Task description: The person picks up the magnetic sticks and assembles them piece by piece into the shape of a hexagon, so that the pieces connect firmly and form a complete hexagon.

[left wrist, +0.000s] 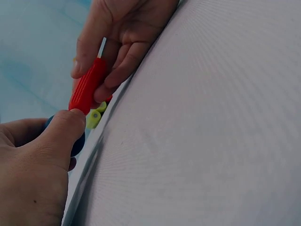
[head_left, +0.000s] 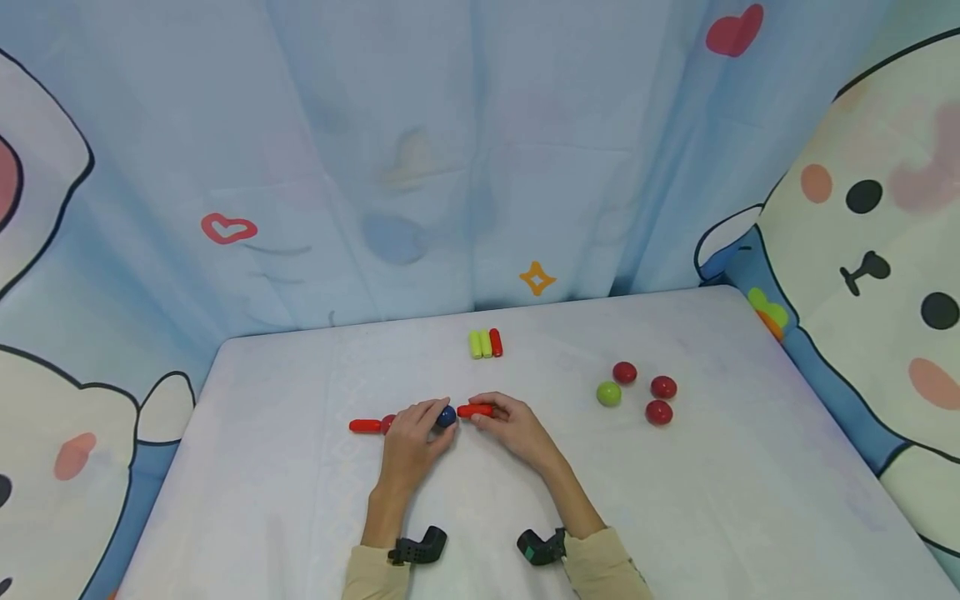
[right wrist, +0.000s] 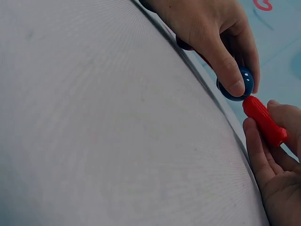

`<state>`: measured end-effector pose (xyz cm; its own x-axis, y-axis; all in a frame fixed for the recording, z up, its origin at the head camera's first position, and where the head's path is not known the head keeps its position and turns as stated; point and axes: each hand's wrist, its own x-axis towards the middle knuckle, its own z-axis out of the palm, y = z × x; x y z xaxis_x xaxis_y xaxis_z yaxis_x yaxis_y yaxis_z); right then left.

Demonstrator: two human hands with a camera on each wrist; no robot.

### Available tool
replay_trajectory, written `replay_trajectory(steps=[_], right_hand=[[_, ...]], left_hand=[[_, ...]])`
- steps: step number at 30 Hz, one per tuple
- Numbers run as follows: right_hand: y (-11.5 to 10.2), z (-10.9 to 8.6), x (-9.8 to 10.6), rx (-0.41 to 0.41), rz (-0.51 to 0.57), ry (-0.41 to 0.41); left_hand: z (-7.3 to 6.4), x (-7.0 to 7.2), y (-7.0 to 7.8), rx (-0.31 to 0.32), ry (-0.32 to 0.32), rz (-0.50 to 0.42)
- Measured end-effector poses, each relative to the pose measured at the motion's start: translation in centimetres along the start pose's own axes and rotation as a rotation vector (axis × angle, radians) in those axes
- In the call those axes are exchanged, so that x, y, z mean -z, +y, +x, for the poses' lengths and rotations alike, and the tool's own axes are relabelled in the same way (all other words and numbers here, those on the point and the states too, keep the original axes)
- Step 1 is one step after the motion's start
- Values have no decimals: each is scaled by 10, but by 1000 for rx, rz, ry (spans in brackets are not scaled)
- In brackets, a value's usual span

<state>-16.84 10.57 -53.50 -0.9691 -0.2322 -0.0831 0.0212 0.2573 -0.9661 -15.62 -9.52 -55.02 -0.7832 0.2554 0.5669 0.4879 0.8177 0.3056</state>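
Head view shows the left hand (head_left: 412,437) pinching a blue ball (head_left: 447,417) between thumb and fingers, probably to steady it. The right hand (head_left: 519,431) pinches a red stick (head_left: 476,411), leaving its left end bare, seemingly so that end can meet the ball. Stick and ball are touching or nearly so. A second red stick (head_left: 365,426) lies left of the left hand, beside a red ball (head_left: 387,423).

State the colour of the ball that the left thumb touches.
Blue; the ball shows best in the right wrist view.

No text, label or number is readable.
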Motion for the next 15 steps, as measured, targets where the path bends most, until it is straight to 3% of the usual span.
replay_trajectory(steps=[8, 15], right_hand=[[0, 1, 0, 2, -21, 9], [2, 1, -1, -21, -35, 39]], left_hand=[[0, 1, 0, 8, -21, -3], [0, 2, 1, 13, 43, -16]])
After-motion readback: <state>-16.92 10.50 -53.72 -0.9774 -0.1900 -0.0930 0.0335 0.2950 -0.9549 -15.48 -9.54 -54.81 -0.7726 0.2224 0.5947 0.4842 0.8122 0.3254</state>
